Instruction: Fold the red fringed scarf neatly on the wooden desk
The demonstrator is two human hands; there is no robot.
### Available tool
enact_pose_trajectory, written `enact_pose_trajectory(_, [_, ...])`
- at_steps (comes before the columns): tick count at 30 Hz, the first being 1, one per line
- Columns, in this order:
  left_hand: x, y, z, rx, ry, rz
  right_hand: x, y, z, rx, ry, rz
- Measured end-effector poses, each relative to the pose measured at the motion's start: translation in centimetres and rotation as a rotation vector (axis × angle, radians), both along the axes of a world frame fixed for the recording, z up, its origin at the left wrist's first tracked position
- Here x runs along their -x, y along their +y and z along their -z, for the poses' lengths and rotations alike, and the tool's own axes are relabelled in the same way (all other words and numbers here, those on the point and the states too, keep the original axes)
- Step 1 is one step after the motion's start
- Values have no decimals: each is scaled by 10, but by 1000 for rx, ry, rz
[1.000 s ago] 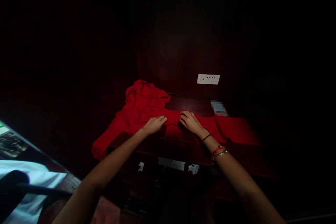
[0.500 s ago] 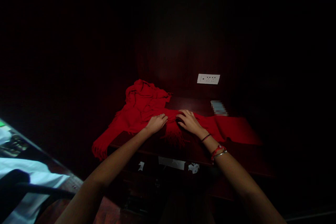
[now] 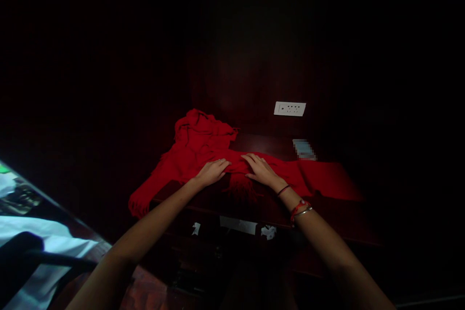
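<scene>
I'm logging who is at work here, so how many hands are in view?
2: the left hand and the right hand, both on the red fabric. Dark areas could hide others.

One camera sits on the person's head and looks forward and down over the table (image 3: 256,143), facing the dark wall (image 3: 250,77) at twelve o'clock. It is near: the left forearm (image 3: 156,227) enters between seven and eight o'clock, the right forearm (image 3: 327,237) between four and five, with the left hand (image 3: 213,172) and right hand (image 3: 260,168) just below centre. The wide view also takes in a wall socket (image 3: 289,109) around two o'clock and a bright area (image 3: 43,235) at eight.
</scene>
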State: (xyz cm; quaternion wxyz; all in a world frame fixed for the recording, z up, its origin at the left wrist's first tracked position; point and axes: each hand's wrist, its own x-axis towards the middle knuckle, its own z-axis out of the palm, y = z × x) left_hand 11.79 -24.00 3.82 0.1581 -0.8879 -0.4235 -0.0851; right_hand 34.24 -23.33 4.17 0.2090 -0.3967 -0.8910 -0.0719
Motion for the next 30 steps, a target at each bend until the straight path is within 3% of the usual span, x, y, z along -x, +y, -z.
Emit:
enact_pose_trajectory(8, [-1, -3, -1, -5, 80, -67, 5, 4, 1, 67, 14, -7])
enact_pose_trajectory(13, [4, -2, -2, 12, 115, -103, -8, -6, 1, 2, -106, -25])
enact_pose_trajectory(19, [-7, -12, 5, 3, 109, 31, -7, -4, 12, -10, -229, -59])
enact_pose_trajectory(22, [-13, -13, 11, 38, 128, 17, -8, 1, 8, -2, -200, -23])
enact_pose_trajectory(27, [-8, -1, 4, 99, 137, -55, -38, 3, -7, 62, -88, -39])
enact_pose_trajectory(30, [1, 11, -9, 232, 101, -55, -66, 6, -9, 66, -72, 99])
